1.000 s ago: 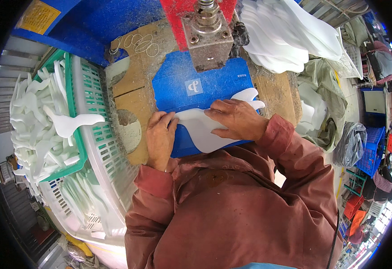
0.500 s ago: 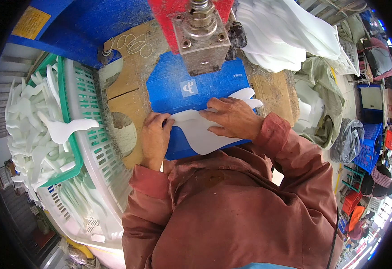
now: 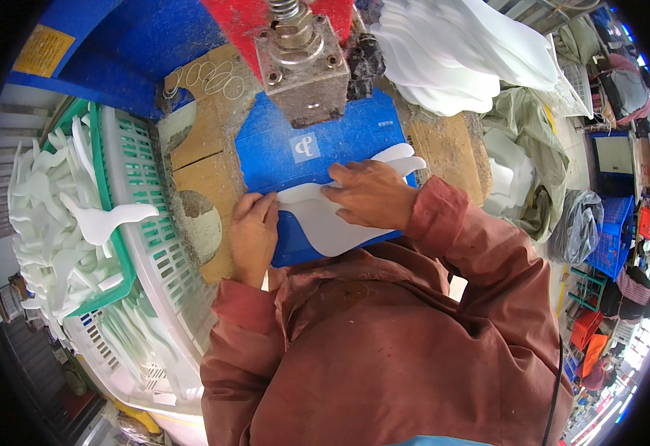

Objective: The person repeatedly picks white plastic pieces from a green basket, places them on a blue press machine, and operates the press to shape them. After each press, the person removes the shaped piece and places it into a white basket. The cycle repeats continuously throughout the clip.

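Left hand [image 3: 253, 236] pinches white cut-out [image 3: 330, 227] at its 10 o'clock end; right hand [image 3: 375, 195] on top, thumb and fingers apart. Blue board [image 3: 265, 152] underneath, metal block [image 3: 306, 85] at 12 o'clock.

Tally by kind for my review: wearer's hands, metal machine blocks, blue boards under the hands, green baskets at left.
Hands: 2 (left hand, right hand)
Metal block: 1
Blue board: 1
Green basket: 1
Total: 5
White material uncounted; layers unclear.

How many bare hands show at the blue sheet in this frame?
2: the left hand at the narrow left end of a white curved piece, the right hand across its upper part. Some fingertips may be hidden.
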Demonstrator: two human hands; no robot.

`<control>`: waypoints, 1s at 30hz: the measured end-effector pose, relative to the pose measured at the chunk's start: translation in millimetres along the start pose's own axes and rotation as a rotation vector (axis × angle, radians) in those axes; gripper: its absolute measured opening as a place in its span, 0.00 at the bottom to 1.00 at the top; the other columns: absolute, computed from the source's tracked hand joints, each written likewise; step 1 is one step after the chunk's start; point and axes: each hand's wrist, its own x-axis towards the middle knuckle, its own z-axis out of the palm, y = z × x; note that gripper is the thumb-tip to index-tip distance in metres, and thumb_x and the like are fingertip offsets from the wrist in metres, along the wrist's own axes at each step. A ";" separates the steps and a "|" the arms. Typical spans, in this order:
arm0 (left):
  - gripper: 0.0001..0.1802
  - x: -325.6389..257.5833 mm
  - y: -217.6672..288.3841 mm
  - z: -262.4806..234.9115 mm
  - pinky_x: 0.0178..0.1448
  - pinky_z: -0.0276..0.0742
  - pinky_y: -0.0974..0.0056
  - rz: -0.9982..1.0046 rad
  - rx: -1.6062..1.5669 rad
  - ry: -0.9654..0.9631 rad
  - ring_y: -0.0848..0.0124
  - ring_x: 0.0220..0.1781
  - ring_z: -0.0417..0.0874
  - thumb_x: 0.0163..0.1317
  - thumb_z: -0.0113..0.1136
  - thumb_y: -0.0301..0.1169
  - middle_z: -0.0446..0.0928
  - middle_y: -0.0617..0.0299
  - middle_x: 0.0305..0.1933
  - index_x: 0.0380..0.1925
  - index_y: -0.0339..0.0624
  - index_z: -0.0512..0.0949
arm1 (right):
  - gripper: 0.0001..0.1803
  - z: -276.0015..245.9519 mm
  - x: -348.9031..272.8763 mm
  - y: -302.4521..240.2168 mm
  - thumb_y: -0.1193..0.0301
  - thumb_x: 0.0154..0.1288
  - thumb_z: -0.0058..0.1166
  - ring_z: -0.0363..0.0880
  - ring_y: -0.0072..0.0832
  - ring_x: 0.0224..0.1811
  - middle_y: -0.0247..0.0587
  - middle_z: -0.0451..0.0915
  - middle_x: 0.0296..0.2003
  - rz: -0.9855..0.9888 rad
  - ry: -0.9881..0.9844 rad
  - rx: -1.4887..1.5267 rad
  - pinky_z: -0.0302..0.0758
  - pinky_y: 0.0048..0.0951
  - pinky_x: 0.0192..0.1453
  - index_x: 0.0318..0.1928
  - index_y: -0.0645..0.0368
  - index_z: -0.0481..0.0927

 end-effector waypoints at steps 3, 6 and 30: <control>0.10 1.9 -1.2 -8.0 0.52 0.83 0.54 -0.079 -0.095 -0.002 0.54 0.46 0.87 0.69 0.68 0.27 0.83 0.53 0.45 0.47 0.39 0.90 | 0.12 0.9 0.7 -0.4 0.69 0.62 0.61 0.86 0.43 0.46 0.48 0.80 0.47 -0.001 -0.013 -0.022 0.85 0.43 0.49 0.42 0.61 0.89; 0.11 7.1 8.2 -14.9 0.55 0.84 0.54 -0.031 -0.057 0.118 0.55 0.48 0.88 0.69 0.67 0.27 0.84 0.53 0.48 0.49 0.39 0.90 | 0.11 2.8 0.3 0.7 0.69 0.62 0.61 0.86 0.42 0.46 0.48 0.81 0.47 -0.022 0.022 -0.035 0.85 0.43 0.48 0.41 0.60 0.90; 0.18 15.5 47.6 35.2 0.53 0.85 0.55 0.203 -0.062 -0.086 0.54 0.48 0.87 0.64 0.63 0.21 0.89 0.56 0.53 0.53 0.45 0.88 | 0.08 -23.1 -63.6 47.3 0.72 0.68 0.64 0.86 0.48 0.43 0.44 0.86 0.44 0.320 0.410 0.462 0.84 0.44 0.48 0.46 0.58 0.88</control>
